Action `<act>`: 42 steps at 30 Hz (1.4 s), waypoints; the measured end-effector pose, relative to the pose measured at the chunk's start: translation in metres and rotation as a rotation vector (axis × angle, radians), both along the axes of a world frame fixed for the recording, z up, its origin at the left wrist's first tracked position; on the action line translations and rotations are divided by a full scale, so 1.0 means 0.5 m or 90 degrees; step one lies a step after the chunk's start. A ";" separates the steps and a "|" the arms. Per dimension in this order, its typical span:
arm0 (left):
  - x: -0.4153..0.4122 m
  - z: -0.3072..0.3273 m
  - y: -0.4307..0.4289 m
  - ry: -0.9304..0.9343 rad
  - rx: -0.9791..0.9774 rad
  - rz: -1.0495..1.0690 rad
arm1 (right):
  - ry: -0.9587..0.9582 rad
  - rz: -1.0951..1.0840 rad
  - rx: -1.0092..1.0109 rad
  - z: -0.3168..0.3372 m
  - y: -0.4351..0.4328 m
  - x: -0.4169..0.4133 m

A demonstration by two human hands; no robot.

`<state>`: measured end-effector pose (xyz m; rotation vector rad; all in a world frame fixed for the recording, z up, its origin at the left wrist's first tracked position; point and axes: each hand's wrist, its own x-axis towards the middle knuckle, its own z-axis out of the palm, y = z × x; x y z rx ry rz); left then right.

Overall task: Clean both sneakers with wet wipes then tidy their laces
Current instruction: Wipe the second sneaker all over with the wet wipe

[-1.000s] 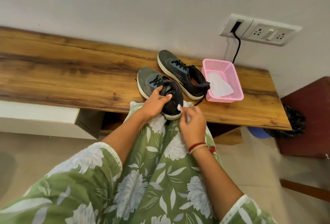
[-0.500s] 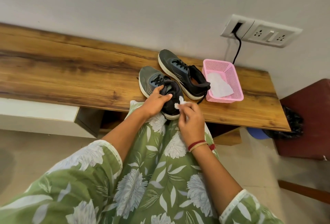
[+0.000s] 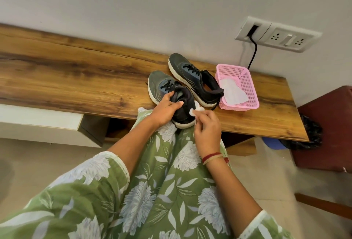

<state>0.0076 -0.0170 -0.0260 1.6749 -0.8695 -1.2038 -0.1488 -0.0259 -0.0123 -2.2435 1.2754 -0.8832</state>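
Wiping now: heel end of the near sneaker point(image 3: 162, 84), lower centre of the frame, toe on the wooden bench point(image 3: 76, 79), heel poking out over the front edge above the lap
Left hand point(image 3: 167, 109): wrapped round the heel collar, thumb across the top, gripping and steadying
Right hand point(image 3: 206, 130): pinching a small scrunched wet wipe point(image 3: 196, 109) in the fingertips, right up against the right side of the heel
Far sneaker point(image 3: 192, 75): flat on the bench just behind, centre-right, right beside the near one, no hand on it
Pink basket point(image 3: 253, 94): just right of the far sneaker, holding a flat white wipe point(image 3: 233, 92); fresh or used, can't tell
Done so far: honestly hard to call, no obvious dirty or clean patches on either shoe
Left to do: probably the rest of this shoe, quite possibly the whole far one, then the lace tidy-up
Laces point(image 3: 167, 85): black, threaded on both, looking loose and a bit messy; tidying not started, by the look of it
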 end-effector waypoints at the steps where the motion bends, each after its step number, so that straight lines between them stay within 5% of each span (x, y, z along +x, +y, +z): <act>1: 0.000 -0.003 -0.001 -0.006 -0.001 -0.001 | -0.002 0.013 -0.014 0.003 -0.006 0.015; 10: 0.006 -0.024 -0.009 -0.054 0.000 -0.026 | 0.357 0.176 -0.173 -0.001 -0.009 -0.020; 13: 0.006 -0.023 -0.004 -0.044 -0.015 -0.022 | 0.250 0.140 -0.032 0.017 -0.011 -0.026; 16: 0.006 -0.019 -0.002 -0.060 -0.020 -0.028 | 0.090 0.065 -0.024 0.030 -0.024 0.015; 25: 0.009 -0.025 -0.010 -0.049 -0.005 -0.012 | 0.307 0.196 -0.095 0.004 -0.022 -0.017; 31: 0.003 -0.010 -0.004 0.002 -0.015 0.010 | 0.121 0.133 -0.027 0.027 -0.026 0.016; 38: 0.003 -0.001 -0.006 0.038 0.010 0.029 | 0.263 0.129 -0.057 -0.006 0.000 -0.001; 42: 0.003 0.000 -0.005 0.047 0.009 0.027 | 0.159 0.117 -0.017 0.019 -0.009 -0.002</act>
